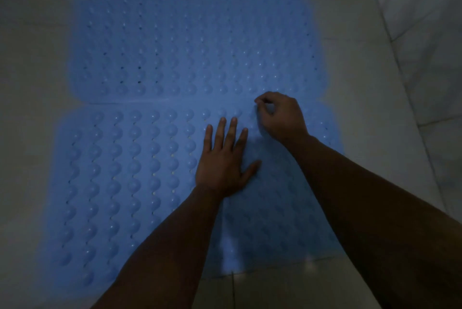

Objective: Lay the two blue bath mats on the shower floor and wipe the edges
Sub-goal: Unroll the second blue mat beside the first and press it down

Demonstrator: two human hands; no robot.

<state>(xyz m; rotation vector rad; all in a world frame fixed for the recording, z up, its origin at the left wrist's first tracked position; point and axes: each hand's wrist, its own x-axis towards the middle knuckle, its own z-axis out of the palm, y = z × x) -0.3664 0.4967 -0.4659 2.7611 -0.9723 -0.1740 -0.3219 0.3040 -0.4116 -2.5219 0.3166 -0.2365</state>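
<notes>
Head view, dim light: two blue bath mats lie flat on the pale tiled shower floor (362, 113). The far mat (190, 43) fills the upper middle of the frame; the near mat (120, 178) fills the lower middle, and their long edges meet along a seam running across the centre. Both are studded with rows of round bumps and small holes. The left hand (222, 163) lies palm down on the near mat at centre frame, fingers straight and a little spread, thumb out to the right. The right hand (280, 116) sits just right of it at the seam, fingers curled with thumb and forefinger drawn together at the near mat's upper edge; whether they actually pinch the edge I cannot tell. A tiled wall (425, 21) rises along the right of the frame.
</notes>
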